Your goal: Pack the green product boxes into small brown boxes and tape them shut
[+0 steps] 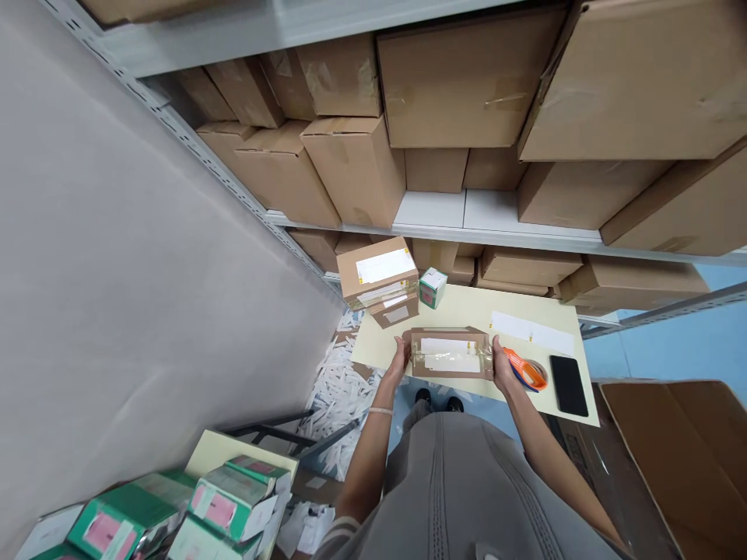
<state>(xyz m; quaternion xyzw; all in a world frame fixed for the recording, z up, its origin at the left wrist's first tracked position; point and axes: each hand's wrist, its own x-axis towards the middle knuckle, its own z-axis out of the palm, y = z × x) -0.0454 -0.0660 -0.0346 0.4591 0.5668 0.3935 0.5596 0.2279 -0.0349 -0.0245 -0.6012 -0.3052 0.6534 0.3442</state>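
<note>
A taped cardboard box (pixel 450 363) with white labels across its face is held between my two hands over the table's front edge. My left hand (pixel 401 359) grips its left end, and my right hand (pixel 500 364) presses on the right end. Just right of my right hand lies an orange tape dispenser (pixel 525 369) with a roll of tape. Behind the held box, to the left, two labelled cardboard boxes (pixel 379 272) are stacked. Next to them stands a small green-and-white box (pixel 433 288).
A black phone (pixel 568 386) and a white label strip (pixel 532 333) lie on the cream table (pixel 467 307). Shelves (pixel 437 210) of cardboard boxes rise behind. Green boxes (pixel 222 498) sit at lower left, paper scraps (pixel 335 397) cover the floor, and an open carton (pixel 677 459) stands right.
</note>
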